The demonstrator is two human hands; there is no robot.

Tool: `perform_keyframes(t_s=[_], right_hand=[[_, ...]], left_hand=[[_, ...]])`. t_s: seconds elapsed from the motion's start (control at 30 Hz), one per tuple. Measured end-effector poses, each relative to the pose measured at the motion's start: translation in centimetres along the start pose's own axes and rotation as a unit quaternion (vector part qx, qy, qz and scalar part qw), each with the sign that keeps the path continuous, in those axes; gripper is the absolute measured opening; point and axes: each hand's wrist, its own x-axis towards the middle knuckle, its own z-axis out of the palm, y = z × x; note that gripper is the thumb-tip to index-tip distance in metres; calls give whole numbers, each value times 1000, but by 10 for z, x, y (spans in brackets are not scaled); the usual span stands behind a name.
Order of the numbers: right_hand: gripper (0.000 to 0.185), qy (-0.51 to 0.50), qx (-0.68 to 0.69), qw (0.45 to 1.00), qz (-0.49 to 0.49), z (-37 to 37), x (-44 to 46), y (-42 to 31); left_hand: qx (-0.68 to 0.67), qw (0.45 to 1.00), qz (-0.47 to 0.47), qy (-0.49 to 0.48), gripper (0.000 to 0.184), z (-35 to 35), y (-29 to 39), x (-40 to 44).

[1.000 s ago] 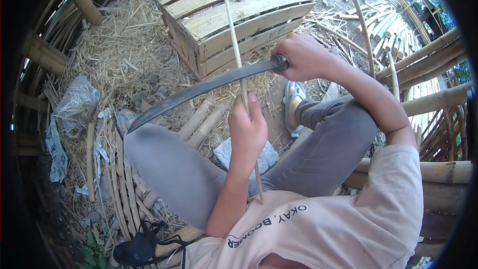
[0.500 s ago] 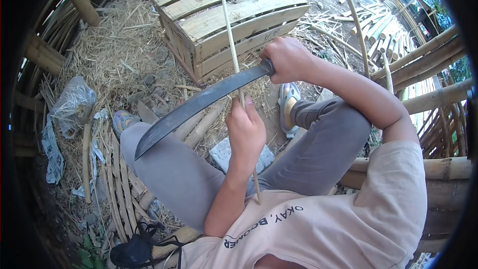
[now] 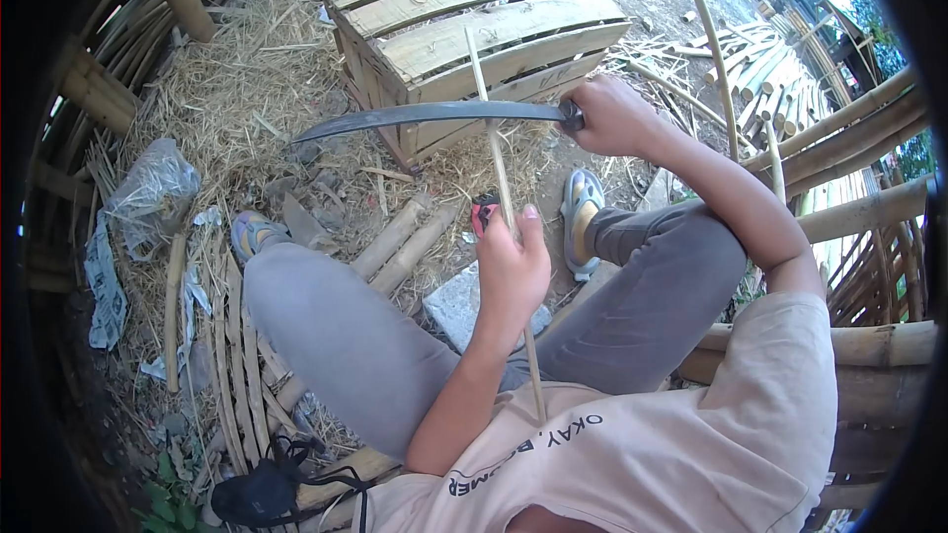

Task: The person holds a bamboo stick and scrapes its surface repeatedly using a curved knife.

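My left hand (image 3: 513,271) is closed around a thin bamboo strip (image 3: 498,158), thumb pointing up along it. The strip slants away from me, its lower end against my shirt and its far end in front of the slatted wooden crate (image 3: 494,30). In my right hand (image 3: 614,116) is the handle of a machete (image 3: 415,114). Its long dark blade points left, crossing the strip above my left hand. Just beyond my left fingers lies a red and black object (image 3: 482,211), partly hidden, whose kind I cannot make out.
A pale stone block (image 3: 456,306) lies between my legs. Straw (image 3: 257,69) and bamboo pieces (image 3: 400,242) cover the ground. A plastic bag (image 3: 153,192) is at left, a black cloth item (image 3: 259,495) at lower left. Bamboo rails (image 3: 869,212) stand at right, cut poles (image 3: 765,69) beyond.
The machete has swung from slanting down-left to nearly level and moved farther up the strip from my left hand. The view has shifted slightly, and the red and black object now shows.
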Motion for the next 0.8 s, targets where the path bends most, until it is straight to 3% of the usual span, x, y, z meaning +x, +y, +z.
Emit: perform_keyframes(t_s=[0.13, 0.37, 0.47, 0.67, 0.77, 0.8], right_hand=[[21, -34, -4, 999, 0, -12, -3, -24], [17, -58, 6, 993, -98, -14, -9, -54], [15, -66, -16, 994, -83, -12, -6, -55], [14, -53, 33, 993, -100, -1, -14, -52], [15, -47, 31, 993, -100, 3, -13, -51], [15, -46, 28, 994, -96, 3, -13, -49]], left_hand=[[1, 999, 24, 38, 33, 5, -2, 4], [50, 995, 62, 66, 35, 3, -15, 19], [57, 997, 17, 47, 35, -2, -3, 18], [38, 992, 81, 89, 37, -2, -14, 29], [42, 997, -11, 62, 37, -10, 6, 27], [54, 996, 13, 67, 37, -8, 2, 28]])
